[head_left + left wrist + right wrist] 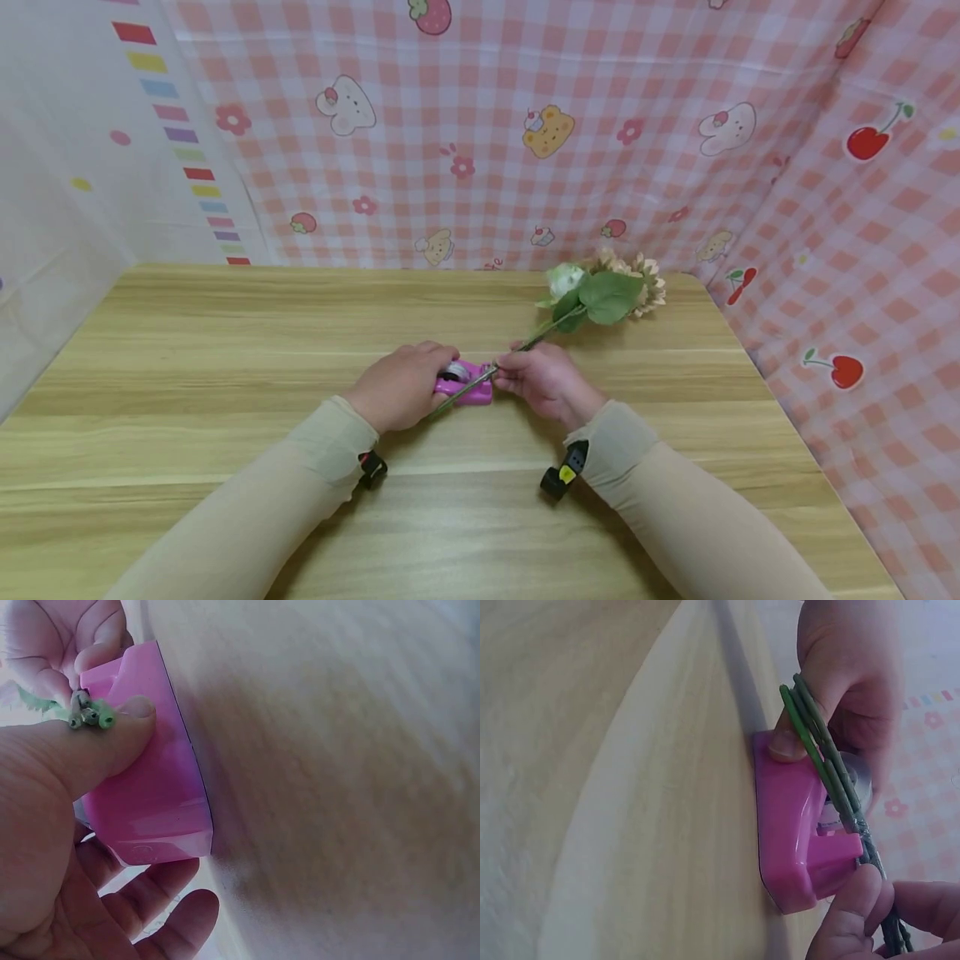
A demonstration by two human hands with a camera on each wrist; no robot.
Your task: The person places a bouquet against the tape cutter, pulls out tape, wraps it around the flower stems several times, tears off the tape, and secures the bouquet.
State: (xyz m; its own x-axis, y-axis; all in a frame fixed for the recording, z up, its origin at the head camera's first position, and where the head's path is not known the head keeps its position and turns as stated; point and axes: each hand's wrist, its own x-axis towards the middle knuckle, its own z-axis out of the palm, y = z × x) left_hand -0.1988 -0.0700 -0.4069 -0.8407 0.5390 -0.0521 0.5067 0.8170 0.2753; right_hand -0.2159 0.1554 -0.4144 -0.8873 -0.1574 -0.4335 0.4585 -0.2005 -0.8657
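A pink tape dispenser [480,395] with a tape roll [454,372] stands on the table, and my left hand [401,385] grips its end, thumb [786,745] on its side. My right hand [551,385] pinches a bundle of green stems [832,776] between thumb and fingers. The stems slant across the dispenser's front end; a shiny band [862,827], looking like clear tape, is round them there. In the left wrist view the cut stem ends [91,717] lie over my left thumb. Beyond my right hand are a white flower [566,281], beige flowers [649,286] and green leaves [611,297].
The wood-grain table [225,350] runs back to a pink checked cloth [480,125] with printed figures. A similar cloth with cherries [885,250] hangs along the right side, and a pale cloth [67,150] on the left. The flower heads lie near the table's back edge.
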